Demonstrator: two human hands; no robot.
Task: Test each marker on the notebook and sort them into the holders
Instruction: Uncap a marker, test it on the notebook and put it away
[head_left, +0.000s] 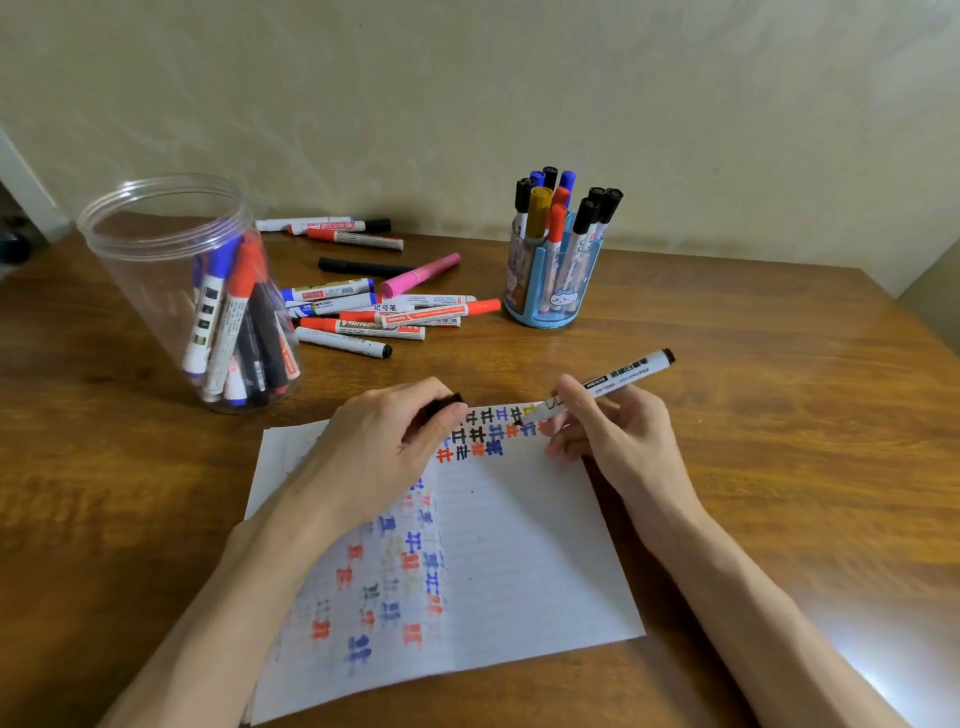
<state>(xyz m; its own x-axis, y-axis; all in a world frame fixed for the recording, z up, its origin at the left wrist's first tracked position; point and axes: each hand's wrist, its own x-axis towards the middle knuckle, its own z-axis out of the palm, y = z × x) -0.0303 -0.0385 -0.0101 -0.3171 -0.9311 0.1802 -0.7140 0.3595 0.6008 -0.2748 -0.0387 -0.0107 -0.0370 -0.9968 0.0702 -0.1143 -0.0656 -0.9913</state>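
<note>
The black cap (445, 403) sits mostly buried in the left hand (384, 447), whose forearm hides the notebook (519, 545) at its nine o'clock edge; print on the loose markers (374, 314) is too small to read.

A brown wooden table (779, 415) with streaky grain fills most of the view, and a bright glare lies on its near right part. Behind its far edge stands a pale, mottled beige wall (467, 78). At the far left is a white strip (21, 187), with a blurred dark shape (13, 247) below it.
</note>
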